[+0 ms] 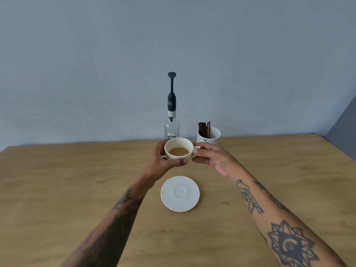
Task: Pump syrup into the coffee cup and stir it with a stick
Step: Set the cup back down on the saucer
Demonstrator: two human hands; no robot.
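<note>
A white coffee cup (178,145) with light brown coffee in it is held off the table, in front of the syrup bottle. My left hand (160,162) wraps around the cup's left side, thumb across its front. My right hand (212,157) pinches the cup's handle on the right. The clear syrup bottle (172,128) with a tall dark pump (171,89) stands upright behind the cup at the table's far edge. Dark stir sticks (204,129) stand in a white holder cup (209,136) to the bottle's right.
An empty white saucer (180,193) lies on the wooden table (77,189) just in front of the held cup, between my forearms. A grey-blue wall rises directly behind the table's far edge.
</note>
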